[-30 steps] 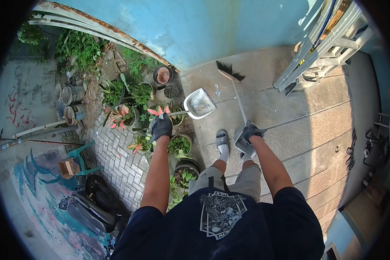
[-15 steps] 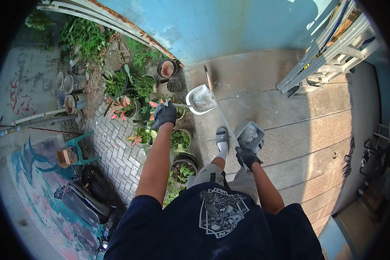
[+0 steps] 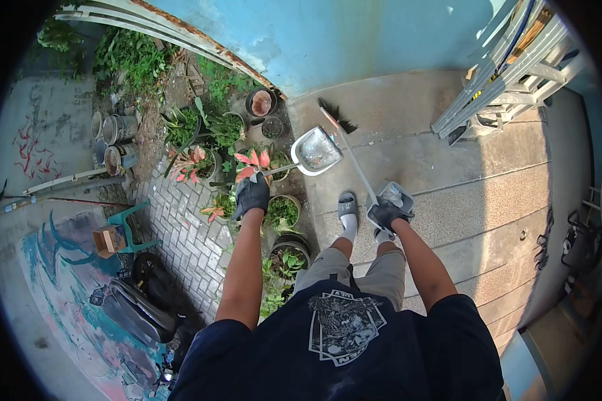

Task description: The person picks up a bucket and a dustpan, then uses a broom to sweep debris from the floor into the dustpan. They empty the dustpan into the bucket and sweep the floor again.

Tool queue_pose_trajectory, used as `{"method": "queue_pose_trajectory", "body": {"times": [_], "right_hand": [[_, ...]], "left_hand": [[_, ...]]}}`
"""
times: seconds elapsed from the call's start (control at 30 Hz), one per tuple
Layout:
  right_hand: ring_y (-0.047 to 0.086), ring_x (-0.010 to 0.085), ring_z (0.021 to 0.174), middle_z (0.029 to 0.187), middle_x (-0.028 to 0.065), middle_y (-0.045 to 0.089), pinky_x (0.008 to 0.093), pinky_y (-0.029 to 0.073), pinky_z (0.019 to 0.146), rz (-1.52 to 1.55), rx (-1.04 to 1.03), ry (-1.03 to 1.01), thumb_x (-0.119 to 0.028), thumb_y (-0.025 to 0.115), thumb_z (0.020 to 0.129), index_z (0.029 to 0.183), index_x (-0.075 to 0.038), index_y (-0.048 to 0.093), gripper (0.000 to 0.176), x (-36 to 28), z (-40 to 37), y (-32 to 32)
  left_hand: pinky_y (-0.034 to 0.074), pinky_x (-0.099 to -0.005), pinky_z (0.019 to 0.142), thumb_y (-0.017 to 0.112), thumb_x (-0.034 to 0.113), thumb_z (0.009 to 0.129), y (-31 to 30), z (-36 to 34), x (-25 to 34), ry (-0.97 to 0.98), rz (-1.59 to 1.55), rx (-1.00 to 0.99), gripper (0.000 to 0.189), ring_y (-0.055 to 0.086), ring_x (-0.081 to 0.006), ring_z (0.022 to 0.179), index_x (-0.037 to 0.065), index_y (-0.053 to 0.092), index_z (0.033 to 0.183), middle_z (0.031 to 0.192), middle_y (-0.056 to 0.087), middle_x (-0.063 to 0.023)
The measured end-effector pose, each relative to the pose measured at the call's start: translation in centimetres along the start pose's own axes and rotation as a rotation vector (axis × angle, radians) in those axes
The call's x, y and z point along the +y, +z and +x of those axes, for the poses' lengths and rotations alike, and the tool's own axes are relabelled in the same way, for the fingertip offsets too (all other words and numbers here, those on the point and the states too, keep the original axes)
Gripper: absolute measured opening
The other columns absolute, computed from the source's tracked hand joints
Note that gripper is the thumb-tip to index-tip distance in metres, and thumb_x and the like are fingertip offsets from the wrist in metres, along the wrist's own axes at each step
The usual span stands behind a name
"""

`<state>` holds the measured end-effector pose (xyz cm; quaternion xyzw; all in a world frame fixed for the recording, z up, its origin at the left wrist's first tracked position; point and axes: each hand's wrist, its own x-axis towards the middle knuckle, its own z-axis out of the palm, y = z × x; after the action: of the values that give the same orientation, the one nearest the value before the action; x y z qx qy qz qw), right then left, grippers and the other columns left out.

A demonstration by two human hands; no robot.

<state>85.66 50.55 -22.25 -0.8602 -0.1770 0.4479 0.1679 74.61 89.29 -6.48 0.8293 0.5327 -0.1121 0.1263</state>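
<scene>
My left hand [image 3: 252,195], in a dark glove, is closed around the handle of a white dustpan [image 3: 297,146]. Grey dust and small scraps lie in the pan, which rests on or just over the concrete near the potted plants. My right hand [image 3: 387,215], gloved too, grips the long pale stick of a broom [image 3: 356,158]. The broom's black bristles [image 3: 341,117] are at the floor beyond the pan, turned to the right. Next to my right hand stands a grey bin [image 3: 406,203] with whitish rubbish inside, partly covered by the hand.
Potted plants [image 3: 283,212] line the left side of the concrete [image 3: 441,167]. A blue wall [image 3: 301,40] closes off the far side. Stacked metal ladders or rails [image 3: 495,93] stand at the right. Further left are a teal stool [image 3: 138,230], a motorbike [image 3: 137,307] and buckets [image 3: 119,129].
The broom head has turned, so its bristles now show spread to the right of the stick. My right hand has moved slightly right and up. The dustpan is tilted a little differently.
</scene>
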Motion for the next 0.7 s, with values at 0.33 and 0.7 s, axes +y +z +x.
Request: {"method": "queue_pose_trajectory", "body": {"times": [0.33, 0.7], "right_hand": [[0.057, 0.0187, 0.05, 0.07, 0.0067, 0.061, 0.034, 0.047, 0.049, 0.894, -0.188, 0.269, -0.029, 0.05, 0.094, 0.128, -0.013, 0.056, 0.037, -3.8, -9.0, -6.3], [0.044, 0.0127, 0.037, 0.055, -0.0015, 0.046, 0.0299, 0.042, 0.037, 1.019, -0.343, 0.256, -0.026, 0.051, 0.095, 0.115, -0.014, 0.054, 0.023, -4.9, -5.6, -1.3]], "left_hand": [[0.047, -0.0511, 0.087, 0.035, 0.04, 0.097, 3.3, 3.4, 1.0, 0.074, 0.057, -0.043, 0.05, 0.063, -0.0416, 0.097, 0.003, 0.069, 0.099, 0.104, 0.067, -0.0227], [0.047, -0.0505, 0.09, 0.039, 0.051, 0.092, 2.7, 2.9, 0.9, 0.0, 0.029, 0.016, 0.058, 0.063, -0.0436, 0.099, 0.002, 0.071, 0.099, 0.101, 0.067, -0.0268]]}}
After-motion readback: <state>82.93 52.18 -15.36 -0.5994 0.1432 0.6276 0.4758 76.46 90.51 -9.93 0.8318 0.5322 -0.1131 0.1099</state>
